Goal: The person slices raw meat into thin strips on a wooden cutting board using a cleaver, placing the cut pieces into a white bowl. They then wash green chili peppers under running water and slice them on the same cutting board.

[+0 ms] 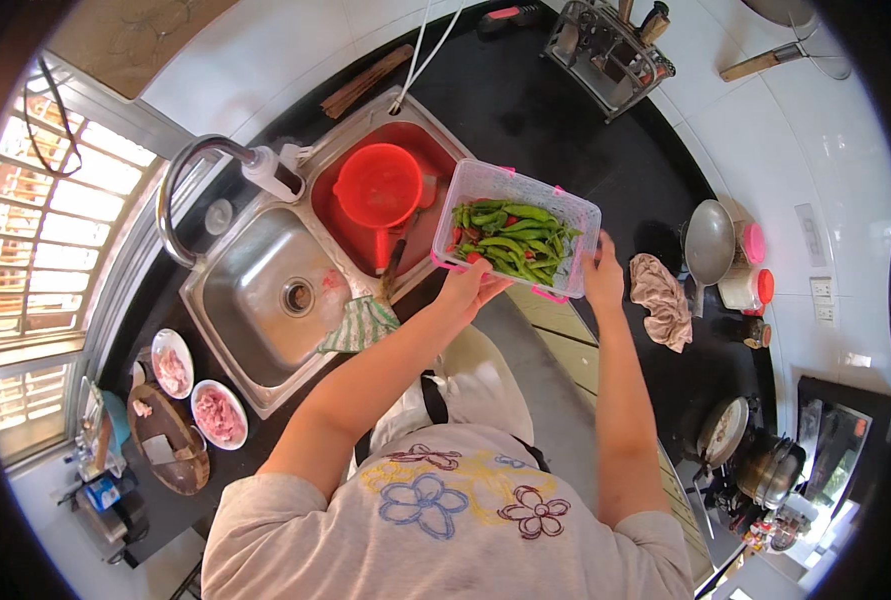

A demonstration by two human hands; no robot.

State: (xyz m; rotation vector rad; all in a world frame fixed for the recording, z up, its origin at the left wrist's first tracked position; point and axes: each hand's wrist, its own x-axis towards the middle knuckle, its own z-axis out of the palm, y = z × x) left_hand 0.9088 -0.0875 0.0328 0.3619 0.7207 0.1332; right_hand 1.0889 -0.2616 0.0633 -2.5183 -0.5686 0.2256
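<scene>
Both of my hands hold up a clear plastic box [580,215] with pink clips, beside the sink's right basin. Green chili peppers [515,238] fill its bottom, with a few red ones among them. My left hand [467,292] grips the near left side of the box from below. At the right end, my right hand [605,272] has its fingers on the wall, partly hidden behind it. Just left of the box, a red plastic dipper [380,185] rests in the red-lined basin, its handle toward me.
A steel sink basin [265,300] with a tall faucet [180,190] lies left; a striped green cloth [360,325] hangs over its edge. Two bowls of raw meat [219,413] stand by a wooden board [180,470]. Rightward are a crumpled cloth [660,300], a pan [710,240] and jars.
</scene>
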